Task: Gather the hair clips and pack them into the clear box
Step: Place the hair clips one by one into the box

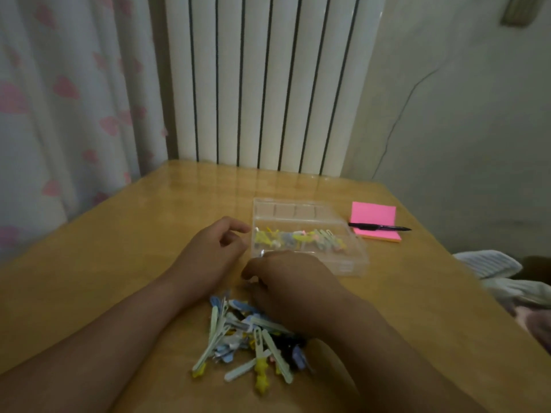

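A pile of hair clips [247, 344], pale green, blue, yellow and black, lies on the wooden table [119, 248] near me. Beyond it stands the clear box [354, 257], lid open, with several clips [298, 238] inside. My left hand [214, 251] hovers beside the box's left wall, fingers loosely curled, nothing visible in it. My right hand [286, 287] lies palm down over the far edge of the pile, in front of the box; its fingertips are hidden, so any clip in them cannot be seen.
A pink sticky-note pad [375, 216] with a black pen [378, 227] across it lies right of the box. A white radiator [268, 84] stands behind the table, a curtain [59, 114] at left, bedding [492, 263] past the right edge.
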